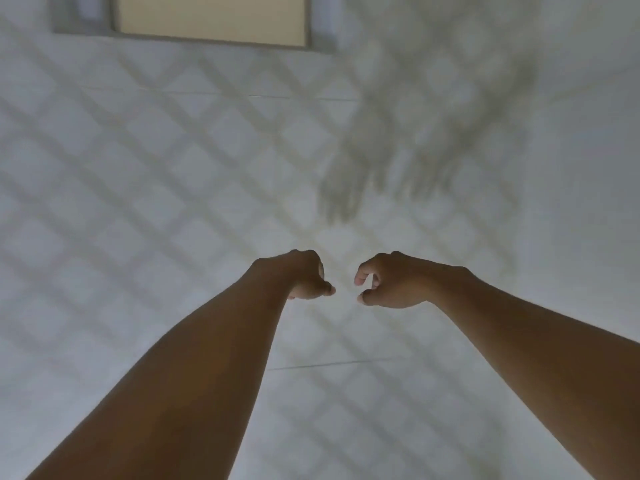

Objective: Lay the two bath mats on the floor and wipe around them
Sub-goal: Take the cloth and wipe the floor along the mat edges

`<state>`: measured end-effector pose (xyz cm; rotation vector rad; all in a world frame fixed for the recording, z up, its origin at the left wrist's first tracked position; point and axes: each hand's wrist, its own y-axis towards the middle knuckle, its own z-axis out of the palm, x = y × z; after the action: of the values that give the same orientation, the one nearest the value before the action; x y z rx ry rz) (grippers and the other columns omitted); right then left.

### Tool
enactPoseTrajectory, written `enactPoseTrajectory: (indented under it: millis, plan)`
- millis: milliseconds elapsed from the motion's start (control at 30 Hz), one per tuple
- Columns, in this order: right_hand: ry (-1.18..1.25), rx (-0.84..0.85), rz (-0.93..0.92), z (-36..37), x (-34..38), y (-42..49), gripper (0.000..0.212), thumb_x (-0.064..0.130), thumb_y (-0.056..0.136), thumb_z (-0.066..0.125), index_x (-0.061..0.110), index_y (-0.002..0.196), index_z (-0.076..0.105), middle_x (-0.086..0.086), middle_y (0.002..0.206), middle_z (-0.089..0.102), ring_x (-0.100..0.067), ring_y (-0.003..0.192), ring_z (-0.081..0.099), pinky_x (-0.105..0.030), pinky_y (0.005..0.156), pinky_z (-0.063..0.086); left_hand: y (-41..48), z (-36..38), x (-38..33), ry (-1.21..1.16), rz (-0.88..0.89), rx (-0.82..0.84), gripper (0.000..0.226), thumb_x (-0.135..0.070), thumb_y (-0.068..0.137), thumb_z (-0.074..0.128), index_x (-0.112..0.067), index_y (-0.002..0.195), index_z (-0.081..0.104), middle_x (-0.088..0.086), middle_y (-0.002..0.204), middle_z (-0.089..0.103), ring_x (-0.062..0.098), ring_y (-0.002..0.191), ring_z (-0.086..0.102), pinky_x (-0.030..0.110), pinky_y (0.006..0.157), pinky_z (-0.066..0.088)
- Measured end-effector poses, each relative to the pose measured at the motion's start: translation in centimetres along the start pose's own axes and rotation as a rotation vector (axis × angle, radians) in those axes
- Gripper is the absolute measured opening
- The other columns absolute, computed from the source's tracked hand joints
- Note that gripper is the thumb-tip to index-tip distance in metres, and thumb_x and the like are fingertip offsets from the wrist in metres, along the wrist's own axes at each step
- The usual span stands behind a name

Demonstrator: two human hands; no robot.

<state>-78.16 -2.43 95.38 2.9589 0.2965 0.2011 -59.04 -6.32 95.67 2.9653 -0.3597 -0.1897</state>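
Both my bare arms reach forward over a pale tiled floor (173,188) with a faint diamond pattern. My left hand (304,277) is curled into a loose fist with the thumb pointing right, and nothing is in it. A small gap to its right, my right hand (388,282) has bent fingers, with thumb and forefinger apart and nothing between them. No bath mat or wiping cloth is in view. The picture is blurred by motion.
A beige panel (211,19) in a grey frame stands at the top edge, left of centre. A soft grey shadow (426,133) falls on the floor at the upper right. Thin tile joints (332,363) cross the floor.
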Motion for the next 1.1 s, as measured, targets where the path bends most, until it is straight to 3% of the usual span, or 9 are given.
enactPoseTrajectory:
  millis: [167, 267, 333, 533, 667, 800, 867, 967, 1100]
  plan:
    - [-0.094, -0.051, 0.336, -4.9, -11.4, -16.2, 0.042, 0.047, 0.087, 0.063, 0.034, 0.128, 0.059, 0.004, 0.121, 0.06, -0.018, 0.106, 0.061, -0.036, 0.095, 0.051, -2.7, 1.4, -19.0, -0.094, 0.361, 0.045, 0.051, -0.064, 0.086, 0.062, -0.034, 0.127, 0.063, 0.0, 0.115, 0.069, 0.019, 0.102, 0.067, 0.043, 0.101, 0.049]
    - [-0.186, -0.083, 0.525, -8.0, -15.5, -28.6, 0.038, 0.044, 0.09, 0.064, 0.031, 0.126, 0.062, 0.009, 0.114, 0.057, -0.014, 0.103, 0.056, -0.032, 0.09, 0.047, -8.3, 1.8, -30.1, -0.148, 0.603, 0.08, 0.046, -0.062, 0.088, 0.062, -0.033, 0.123, 0.066, -0.001, 0.096, 0.072, 0.016, 0.09, 0.07, 0.042, 0.097, 0.052]
    - [-0.257, -0.119, 0.654, -10.6, -16.8, -36.9, 0.033, 0.041, 0.091, 0.065, 0.029, 0.121, 0.066, 0.009, 0.108, 0.056, -0.015, 0.1, 0.055, -0.031, 0.089, 0.046, -13.1, 1.7, -36.9, -0.195, 0.771, 0.118, 0.041, -0.059, 0.09, 0.062, -0.032, 0.12, 0.068, -0.002, 0.084, 0.073, 0.014, 0.086, 0.07, 0.041, 0.095, 0.053]
    - [-0.417, -0.356, 0.971, -20.1, -15.4, -58.1, 0.017, 0.035, 0.09, 0.064, 0.027, 0.102, 0.072, 0.017, 0.08, 0.056, -0.014, 0.087, 0.062, -0.031, 0.079, 0.051, -28.2, -1.5, -53.2, -0.38, 1.21, 0.14, 0.033, -0.056, 0.089, 0.063, -0.034, 0.111, 0.071, -0.003, 0.09, 0.077, 0.012, 0.084, 0.072, 0.041, 0.093, 0.056]
    - [-0.518, -0.451, 1.157, -23.8, -13.0, -67.7, 0.012, 0.033, 0.087, 0.063, 0.026, 0.09, 0.071, 0.011, 0.078, 0.064, -0.015, 0.082, 0.065, -0.031, 0.075, 0.053, -37.4, -3.6, -59.3, -0.491, 1.432, 0.159, 0.031, -0.05, 0.09, 0.067, -0.025, 0.107, 0.073, -0.003, 0.098, 0.073, 0.015, 0.089, 0.07, 0.038, 0.092, 0.056]
    - [-0.581, -0.647, 1.355, -24.7, -11.8, -75.9, 0.011, 0.037, 0.082, 0.065, 0.026, 0.082, 0.068, 0.002, 0.092, 0.069, -0.021, 0.084, 0.064, -0.032, 0.076, 0.053, -45.4, -4.4, -62.8, -0.517, 1.6, 0.217, 0.04, -0.053, 0.088, 0.069, -0.015, 0.099, 0.075, 0.008, 0.084, 0.076, 0.02, 0.087, 0.07, 0.036, 0.085, 0.057]
    - [-0.512, -0.635, 1.426, -24.1, -12.1, -78.4, 0.018, 0.04, 0.083, 0.067, 0.023, 0.088, 0.069, -0.002, 0.095, 0.071, -0.023, 0.085, 0.067, -0.032, 0.075, 0.055, -47.5, -3.8, -64.0, -0.497, 1.64, 0.233, 0.043, -0.051, 0.086, 0.072, -0.01, 0.097, 0.075, 0.01, 0.082, 0.076, 0.021, 0.085, 0.071, 0.038, 0.084, 0.058]
    - [-0.21, -0.469, 1.501, -21.6, -13.2, -79.7, 0.027, 0.041, 0.087, 0.071, 0.015, 0.094, 0.071, -0.005, 0.091, 0.075, -0.02, 0.084, 0.073, -0.033, 0.069, 0.061, -48.6, -2.1, -65.8, -0.528, 1.623, 0.224, 0.029, -0.041, 0.084, 0.078, -0.013, 0.092, 0.071, 0.005, 0.081, 0.074, 0.02, 0.078, 0.073, 0.043, 0.083, 0.061]
    - [-0.181, -0.548, 1.479, -18.9, -15.3, -79.1, 0.021, 0.024, 0.088, 0.068, 0.009, 0.074, 0.065, -0.013, 0.079, 0.076, -0.026, 0.079, 0.075, -0.029, 0.062, 0.061, -48.1, -1.4, -66.2, -0.578, 1.619, 0.156, 0.015, -0.031, 0.085, 0.071, -0.019, 0.094, 0.068, 0.002, 0.082, 0.073, 0.022, 0.08, 0.072, 0.045, 0.082, 0.061]
